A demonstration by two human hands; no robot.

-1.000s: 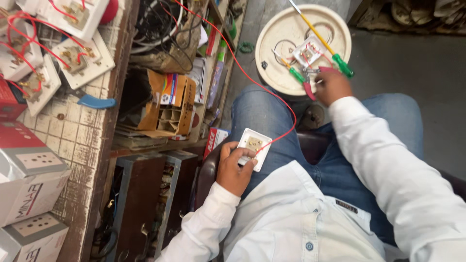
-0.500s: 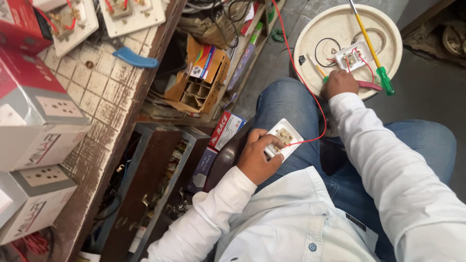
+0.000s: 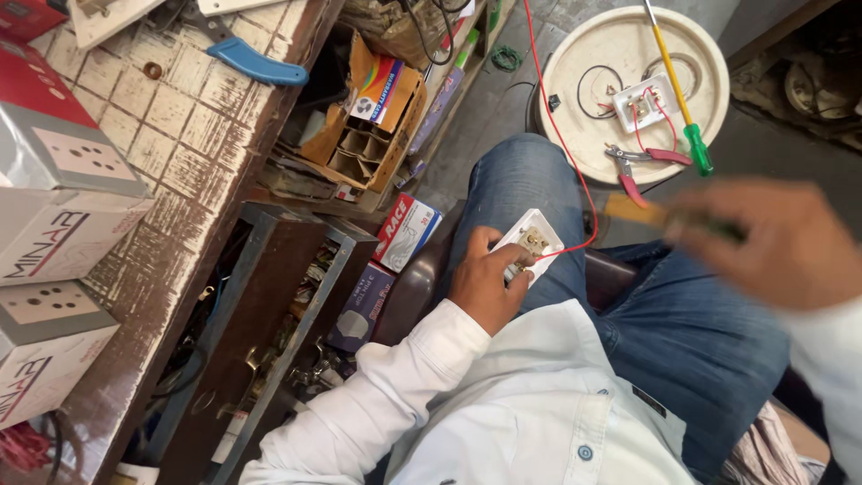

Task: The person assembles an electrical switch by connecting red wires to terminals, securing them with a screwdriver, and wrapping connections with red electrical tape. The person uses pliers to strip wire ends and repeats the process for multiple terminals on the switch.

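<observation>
Right hand (image 3: 790, 242) now lifted off the round cream tray (image 3: 575, 135), fingers closed on a blurred, probably yellow-handled tool (image 3: 646, 214); left hand (image 3: 485, 283) gripping the white wired socket plate (image 3: 532, 244) on the thigh below that tray

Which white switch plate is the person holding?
The white square switch plate on the lap, held by the left hand. The other white plate lies on the round cream lid.
</observation>
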